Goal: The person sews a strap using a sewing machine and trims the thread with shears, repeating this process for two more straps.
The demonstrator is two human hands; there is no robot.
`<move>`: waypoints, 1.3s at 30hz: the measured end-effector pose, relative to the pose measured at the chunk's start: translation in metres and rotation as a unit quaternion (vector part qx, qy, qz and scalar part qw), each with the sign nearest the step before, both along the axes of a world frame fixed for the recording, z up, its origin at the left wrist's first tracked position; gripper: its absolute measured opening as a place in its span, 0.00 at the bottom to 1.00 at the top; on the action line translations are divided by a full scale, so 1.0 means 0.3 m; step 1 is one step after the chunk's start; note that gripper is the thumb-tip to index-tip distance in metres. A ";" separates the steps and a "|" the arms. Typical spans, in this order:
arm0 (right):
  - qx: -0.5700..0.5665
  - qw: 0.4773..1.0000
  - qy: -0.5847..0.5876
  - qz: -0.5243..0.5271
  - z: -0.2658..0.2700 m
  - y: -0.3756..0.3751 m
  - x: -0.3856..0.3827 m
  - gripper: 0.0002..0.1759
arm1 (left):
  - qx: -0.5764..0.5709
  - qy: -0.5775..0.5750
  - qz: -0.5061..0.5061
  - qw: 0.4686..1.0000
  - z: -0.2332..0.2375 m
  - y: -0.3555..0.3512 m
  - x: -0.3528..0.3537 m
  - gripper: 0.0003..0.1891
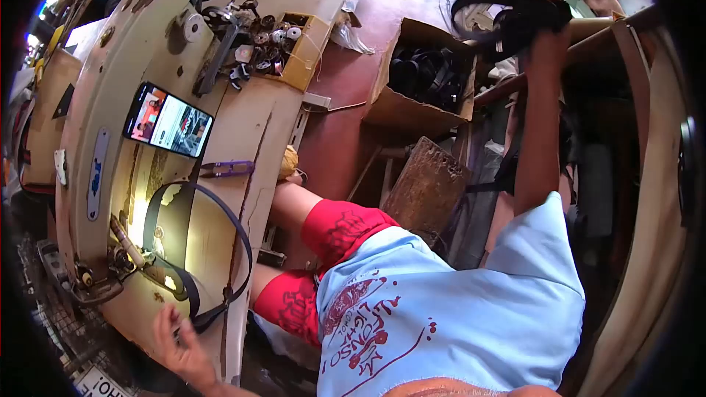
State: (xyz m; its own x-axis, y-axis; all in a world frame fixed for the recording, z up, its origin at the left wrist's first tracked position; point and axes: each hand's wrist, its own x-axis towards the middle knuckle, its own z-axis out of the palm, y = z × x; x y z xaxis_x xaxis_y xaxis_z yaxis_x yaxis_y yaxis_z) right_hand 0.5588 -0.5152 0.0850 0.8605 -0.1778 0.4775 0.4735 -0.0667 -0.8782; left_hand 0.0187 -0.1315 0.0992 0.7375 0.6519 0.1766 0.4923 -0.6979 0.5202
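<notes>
Left hand [184, 345] was laid spread beside the looped strap [246, 246]. Right hand [550, 33] was clenched on black straps [507, 11], and the tangled bundle could be snagged when pulled.

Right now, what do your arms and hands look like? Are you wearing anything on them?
Both arms are bare. The right arm comes out of a short light-blue T-shirt sleeve. The left hand has no glove and no ring I can see. The right hand is gloveless too.

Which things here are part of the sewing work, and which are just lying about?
In use: left hand on strap loop; sewing machine; right hand gripping strap bundle.
Lying about: phone; purple clippers; bobbin tray.
</notes>
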 end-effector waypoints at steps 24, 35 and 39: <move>-0.312 0.870 0.244 0.293 -1.125 0.133 -0.507 0.20 | 0.105 0.066 0.117 0.985 -0.059 0.341 -0.272 0.12; -0.300 0.811 -0.044 0.501 -0.576 0.660 -1.064 0.38 | 0.133 0.148 -0.084 0.976 -0.209 0.606 -0.138 0.17; -0.444 0.657 -0.064 0.606 -0.340 0.832 -1.130 0.30 | 0.094 0.095 -0.112 0.985 -0.265 0.664 -0.143 0.19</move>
